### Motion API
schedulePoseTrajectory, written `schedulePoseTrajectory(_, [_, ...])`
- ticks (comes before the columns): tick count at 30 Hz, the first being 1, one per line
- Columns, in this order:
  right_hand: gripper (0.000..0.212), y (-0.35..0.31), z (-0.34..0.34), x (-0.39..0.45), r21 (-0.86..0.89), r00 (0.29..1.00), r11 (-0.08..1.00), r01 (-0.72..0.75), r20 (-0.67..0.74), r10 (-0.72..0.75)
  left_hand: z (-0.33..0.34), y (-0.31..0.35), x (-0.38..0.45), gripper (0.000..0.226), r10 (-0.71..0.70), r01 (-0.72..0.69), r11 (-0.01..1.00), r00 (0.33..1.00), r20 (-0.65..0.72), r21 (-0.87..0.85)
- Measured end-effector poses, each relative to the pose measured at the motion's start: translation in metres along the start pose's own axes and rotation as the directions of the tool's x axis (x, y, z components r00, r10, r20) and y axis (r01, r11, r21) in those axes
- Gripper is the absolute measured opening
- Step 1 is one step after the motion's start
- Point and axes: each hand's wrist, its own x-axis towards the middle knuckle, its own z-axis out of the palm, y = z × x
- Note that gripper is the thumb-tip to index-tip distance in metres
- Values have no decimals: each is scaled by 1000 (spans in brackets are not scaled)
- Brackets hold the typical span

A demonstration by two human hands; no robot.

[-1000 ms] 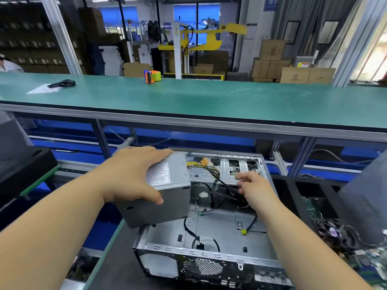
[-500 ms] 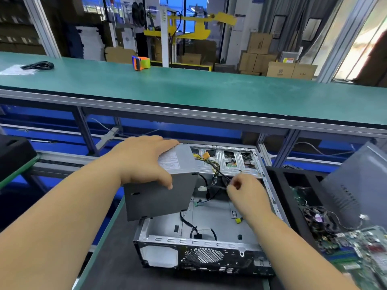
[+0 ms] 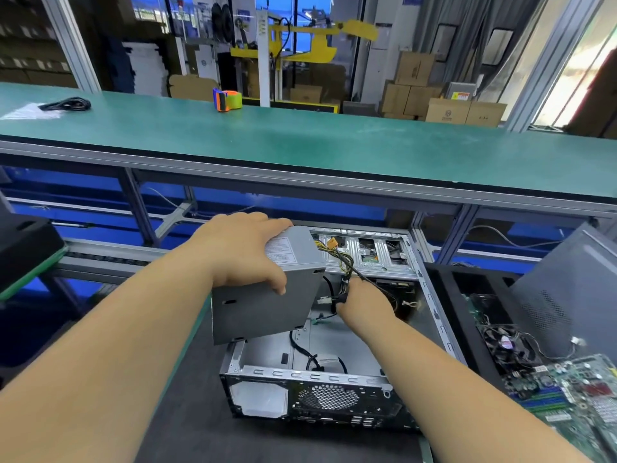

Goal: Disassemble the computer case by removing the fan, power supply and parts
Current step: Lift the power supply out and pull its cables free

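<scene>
Nearest you, at 6 o'clock, the open computer case (image 3: 320,392) lay on the dark mat (image 3: 187,426), its perforated rear panel facing you. Above its 9 o'clock edge, your left hand (image 3: 243,255) clamped the grey power supply (image 3: 267,302), fingers curled over its top and thumb on its near face, holding it tilted and raised. At centre, your right hand (image 3: 364,302) pinched the black cable bundle (image 3: 347,265) running from the supply. At 3 o'clock lay a circuit board (image 3: 577,389). Farthest, at 12 o'clock, a tape dispenser (image 3: 227,99) stood on the green bench (image 3: 334,142).
</scene>
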Motion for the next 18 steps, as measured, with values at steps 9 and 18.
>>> schedulePoseTrajectory(9, [30,-8,11,13,-25,996,996,83,21,-82,0,-5,-1,98,-22,22,999,1000,-5,-38])
schedulePoseTrajectory(18, [43,-12,28,21,17,993,999,-31,118,29,2,-3,1,94,7,-7,1000,1000,-21,-5])
